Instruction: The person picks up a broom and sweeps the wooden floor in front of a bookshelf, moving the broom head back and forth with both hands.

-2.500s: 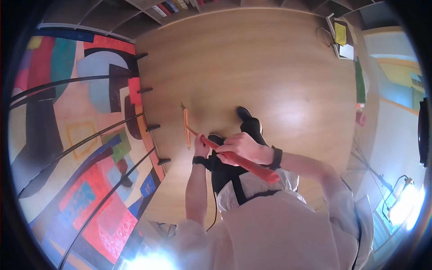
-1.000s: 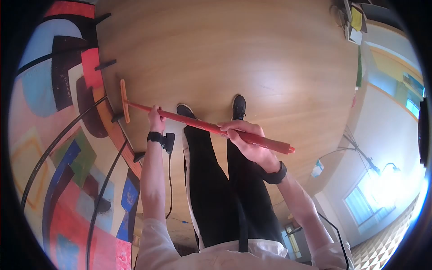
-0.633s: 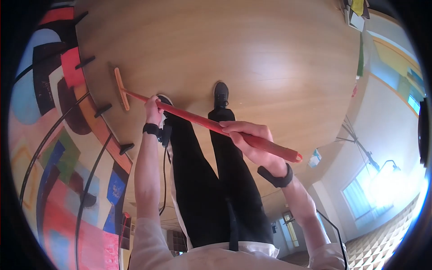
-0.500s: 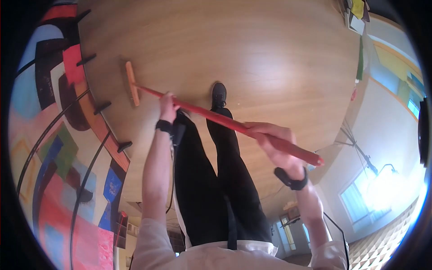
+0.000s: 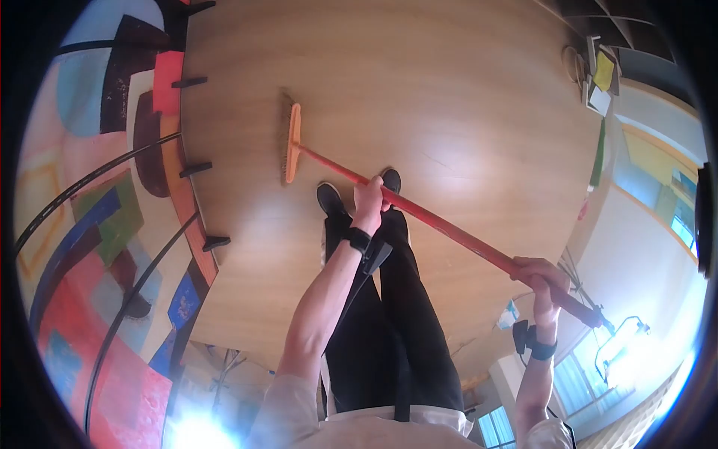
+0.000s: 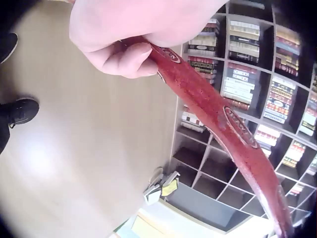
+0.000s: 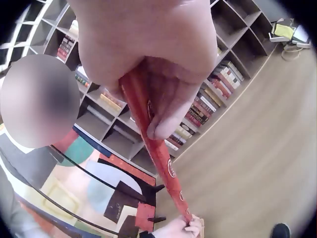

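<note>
A push broom with a long red handle (image 5: 456,233) slants across the head view. Its orange head (image 5: 293,142), dark bristles along the left side, is over the wooden floor ahead of the feet. My left hand (image 5: 370,203) grips the handle at its lower part, toward the broom head. Near the top end, my right hand (image 5: 544,283) holds it with curled fingers. In the left wrist view, fingers (image 6: 131,59) wrap round the red handle, which has oval labels. The right wrist view shows the handle running from the right palm down to the left hand (image 7: 178,227).
A painted, colourful panel (image 5: 112,247) on black feet (image 5: 196,170) stands along the left. Bookshelves (image 7: 218,84) line another side. Small items, including a yellow one (image 5: 603,71), lie by the right wall. A bright lamp on a stand (image 5: 624,352) is at right.
The broom head has swung right, away from the painted panel. Both hands have moved right with the handle and are farther apart, the right one nearer the lamp. The feet are closer together.
</note>
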A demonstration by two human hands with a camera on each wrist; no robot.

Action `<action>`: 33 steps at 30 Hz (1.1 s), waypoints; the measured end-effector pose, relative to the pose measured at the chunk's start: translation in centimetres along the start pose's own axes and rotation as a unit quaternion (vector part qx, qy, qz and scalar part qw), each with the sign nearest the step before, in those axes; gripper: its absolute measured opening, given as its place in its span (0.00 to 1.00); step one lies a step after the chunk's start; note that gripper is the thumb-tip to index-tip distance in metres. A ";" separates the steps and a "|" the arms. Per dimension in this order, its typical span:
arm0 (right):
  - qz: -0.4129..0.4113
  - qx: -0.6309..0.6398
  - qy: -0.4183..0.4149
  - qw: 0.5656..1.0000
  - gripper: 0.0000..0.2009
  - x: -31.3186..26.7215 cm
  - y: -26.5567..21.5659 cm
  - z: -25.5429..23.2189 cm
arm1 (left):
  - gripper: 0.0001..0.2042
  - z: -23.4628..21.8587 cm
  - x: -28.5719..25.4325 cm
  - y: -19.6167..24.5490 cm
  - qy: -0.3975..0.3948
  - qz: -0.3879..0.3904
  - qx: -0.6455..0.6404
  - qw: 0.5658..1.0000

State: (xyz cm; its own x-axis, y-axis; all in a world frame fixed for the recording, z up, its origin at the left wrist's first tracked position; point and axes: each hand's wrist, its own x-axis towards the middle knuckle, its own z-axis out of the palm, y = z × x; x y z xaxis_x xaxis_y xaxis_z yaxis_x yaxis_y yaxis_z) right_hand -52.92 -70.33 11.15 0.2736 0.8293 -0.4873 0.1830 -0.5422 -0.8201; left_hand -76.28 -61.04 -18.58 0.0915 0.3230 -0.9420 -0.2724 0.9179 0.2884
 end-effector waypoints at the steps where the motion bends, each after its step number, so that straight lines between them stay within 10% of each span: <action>1: -0.004 -0.002 -0.001 1.000 0.16 0.1 -0.5 1.0 | 0.11 -0.9 -0.5 0.7 -0.003 0.016 -0.018 1.000; 16: -0.099 0.018 -0.139 0.985 0.08 4.1 -0.9 21.9 | 0.09 -22.5 5.8 11.1 0.085 0.090 0.030 0.992; 33: -0.088 0.030 -0.132 0.987 0.09 3.6 1.7 11.9 | 0.06 -17.8 10.2 4.6 0.132 0.079 0.080 0.985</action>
State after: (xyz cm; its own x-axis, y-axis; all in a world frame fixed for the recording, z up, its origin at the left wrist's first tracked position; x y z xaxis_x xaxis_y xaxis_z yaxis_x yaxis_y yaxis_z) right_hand -62.91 -66.67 4.42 -0.0148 0.9206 -0.3903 0.1471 -0.3841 -0.9115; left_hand -93.69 -57.62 -29.88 -0.1983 0.4123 -0.8892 -0.1065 0.8928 0.4377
